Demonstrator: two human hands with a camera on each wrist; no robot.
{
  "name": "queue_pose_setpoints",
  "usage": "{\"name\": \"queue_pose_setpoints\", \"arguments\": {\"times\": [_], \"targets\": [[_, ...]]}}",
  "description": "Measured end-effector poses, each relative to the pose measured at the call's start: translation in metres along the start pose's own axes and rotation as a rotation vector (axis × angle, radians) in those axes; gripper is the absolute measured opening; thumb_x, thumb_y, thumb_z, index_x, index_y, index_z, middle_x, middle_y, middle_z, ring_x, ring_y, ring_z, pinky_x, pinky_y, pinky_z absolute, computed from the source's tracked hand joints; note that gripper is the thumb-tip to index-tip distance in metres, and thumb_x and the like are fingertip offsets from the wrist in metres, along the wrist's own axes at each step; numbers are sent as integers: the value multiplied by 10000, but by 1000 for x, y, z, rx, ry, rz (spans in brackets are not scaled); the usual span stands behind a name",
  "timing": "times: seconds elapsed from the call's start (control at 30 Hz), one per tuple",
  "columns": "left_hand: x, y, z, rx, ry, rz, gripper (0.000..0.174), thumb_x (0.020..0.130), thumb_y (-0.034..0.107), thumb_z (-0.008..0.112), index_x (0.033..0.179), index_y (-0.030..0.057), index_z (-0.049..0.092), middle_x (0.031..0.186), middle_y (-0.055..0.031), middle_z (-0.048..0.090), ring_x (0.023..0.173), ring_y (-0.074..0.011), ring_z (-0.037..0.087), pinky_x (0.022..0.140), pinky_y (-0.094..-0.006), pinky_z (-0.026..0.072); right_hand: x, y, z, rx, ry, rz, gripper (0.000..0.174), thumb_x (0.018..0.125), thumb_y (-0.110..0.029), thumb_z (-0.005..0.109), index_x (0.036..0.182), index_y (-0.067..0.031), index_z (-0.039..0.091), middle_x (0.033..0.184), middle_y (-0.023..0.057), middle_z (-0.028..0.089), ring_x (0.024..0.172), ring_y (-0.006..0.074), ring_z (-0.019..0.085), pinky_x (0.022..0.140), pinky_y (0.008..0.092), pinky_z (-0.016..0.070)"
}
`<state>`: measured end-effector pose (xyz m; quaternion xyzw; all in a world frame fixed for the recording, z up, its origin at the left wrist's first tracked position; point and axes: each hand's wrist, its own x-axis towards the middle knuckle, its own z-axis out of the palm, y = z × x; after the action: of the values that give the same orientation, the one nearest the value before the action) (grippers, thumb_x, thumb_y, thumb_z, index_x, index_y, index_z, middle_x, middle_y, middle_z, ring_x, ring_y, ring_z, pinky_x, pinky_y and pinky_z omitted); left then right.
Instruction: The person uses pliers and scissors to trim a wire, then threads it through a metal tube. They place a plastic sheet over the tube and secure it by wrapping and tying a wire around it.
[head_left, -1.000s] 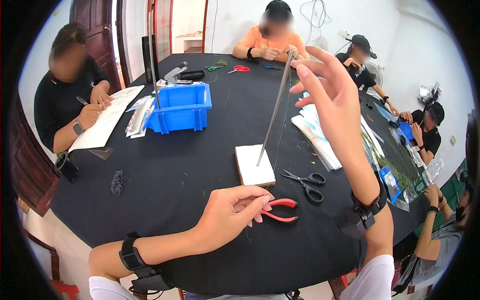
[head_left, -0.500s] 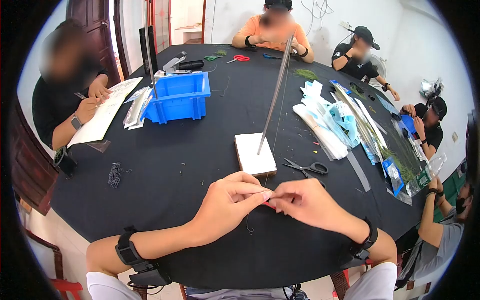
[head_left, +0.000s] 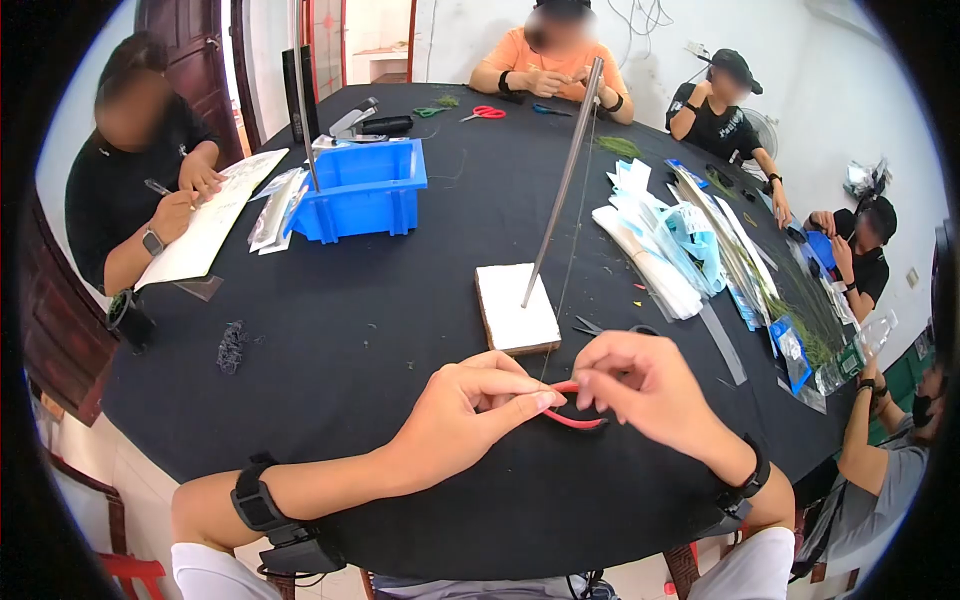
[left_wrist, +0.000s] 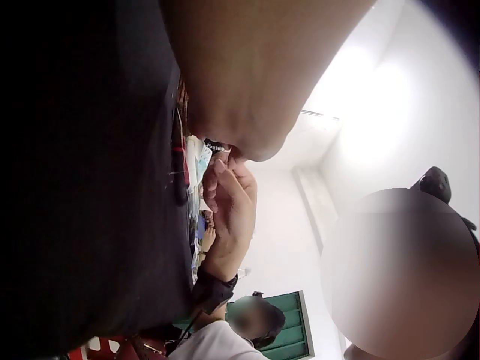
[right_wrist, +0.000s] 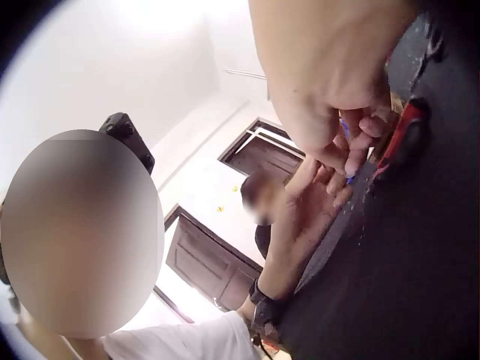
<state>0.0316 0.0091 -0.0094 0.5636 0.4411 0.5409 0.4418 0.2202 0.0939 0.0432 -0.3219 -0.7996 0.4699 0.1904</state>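
In the head view a metal rod (head_left: 565, 180) stands tilted on a white-topped block (head_left: 518, 308). A thin dark thread (head_left: 567, 290) runs down from near the rod's top to the left hand (head_left: 455, 415), whose thumb and forefinger pinch it. Just right of those fingertips is the right hand (head_left: 650, 395), its fingers curled with the thumb near the forefinger; whether it pinches the thread cannot be made out. Red-handled pliers (head_left: 575, 422) lie under the fingertips, partly covered. Behind the right hand black scissors (head_left: 590, 326) are mostly hidden.
A blue bin (head_left: 365, 200) stands at the left back, with packets beside it. White and light-blue strips (head_left: 650, 250) lie to the right, near green strands (head_left: 800, 315). A dark thread tangle (head_left: 231, 350) is on the left. Several people sit around the black table (head_left: 300, 400).
The right hand has come down from the rod's top to beside the left fingertips, then moved slightly right of them. The left hand keeps its pinch, shifted a little right in view.
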Motion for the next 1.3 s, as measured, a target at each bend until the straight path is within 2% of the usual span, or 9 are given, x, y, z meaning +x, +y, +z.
{"name": "queue_pose_setpoints", "arguments": {"times": [0.07, 0.17, 0.27, 0.37, 0.4, 0.57, 0.67, 0.77, 1.3], "targets": [[1, -1, 1, -6, -7, -2, 156, 862, 129, 632, 983, 66, 709, 788, -7, 532, 634, -39, 425, 556, -212, 336, 1, 2, -5, 222, 10, 7, 104, 874, -45, 542, 932, 10, 609, 829, 80, 667, 702, 89, 623, 533, 195, 482], [1, 1, -1, 24, -38, -83, 179, 869, 124, 631, 1012, 35, 694, 918, -58, 594, 820, -89, 539, 675, -220, 419, 8, 4, -2, 454, 135, -58, 141, 889, -113, 567, 971, -9, 616, 904, 91, 672, 728, 93, 619, 528, 188, 489], [1, 6, -1, 26, -32, -111, 179, 870, 127, 629, 1008, 33, 695, 913, -64, 609, 794, -85, 540, 658, -212, 417, 13, 3, -6, 586, 178, 54, 187, 889, -172, 593, 1000, -24, 619, 930, 91, 672, 738, 90, 612, 527, 185, 484], [1, 3, 1, -21, -7, -86, 171, 872, 127, 618, 997, 43, 699, 794, -11, 574, 642, -37, 433, 564, -208, 339, 18, 10, -9, 648, 135, 86, 153, 892, -166, 584, 991, -52, 605, 912, 58, 652, 741, 83, 597, 554, 199, 475], [1, 4, 1, -20, -11, -103, 175, 875, 131, 616, 999, 38, 697, 811, -15, 585, 646, -36, 436, 566, -206, 338, 19, 10, -10, 672, 129, 86, 144, 894, -162, 580, 991, -57, 599, 906, 52, 647, 736, 81, 594, 561, 203, 474], [1, 10, -1, -16, -30, -184, 199, 890, 141, 600, 1008, 3, 683, 908, -56, 641, 726, -51, 521, 626, -194, 389, 23, 12, -17, 730, 92, 126, 127, 889, -151, 579, 987, -70, 578, 908, 40, 640, 725, 78, 592, 572, 212, 470], [1, 10, -1, -48, -20, -174, 211, 897, 125, 584, 1014, -31, 667, 942, -91, 655, 835, -95, 591, 724, -213, 451, 24, 12, -19, 734, 65, 140, 134, 888, -152, 581, 994, -70, 578, 938, 54, 654, 727, 81, 599, 573, 212, 472], [1, 0, 0, -50, 5, -90, 244, 913, 221, 564, 981, 26, 692, 908, -52, 641, 709, -63, 533, 577, -204, 422, 25, 7, -21, 731, 31, 135, 145, 888, -152, 580, 1005, -68, 584, 961, 66, 662, 726, 85, 608, 572, 209, 475], [1, 3, 0, -32, 6, -136, 263, 915, 240, 556, 998, 25, 683, 875, -39, 664, 742, -58, 558, 586, -198, 429, 26, 1, -31, 757, 30, 118, 127, 881, -132, 585, 996, -81, 564, 889, 40, 634, 721, 83, 599, 539, 215, 483]]}}
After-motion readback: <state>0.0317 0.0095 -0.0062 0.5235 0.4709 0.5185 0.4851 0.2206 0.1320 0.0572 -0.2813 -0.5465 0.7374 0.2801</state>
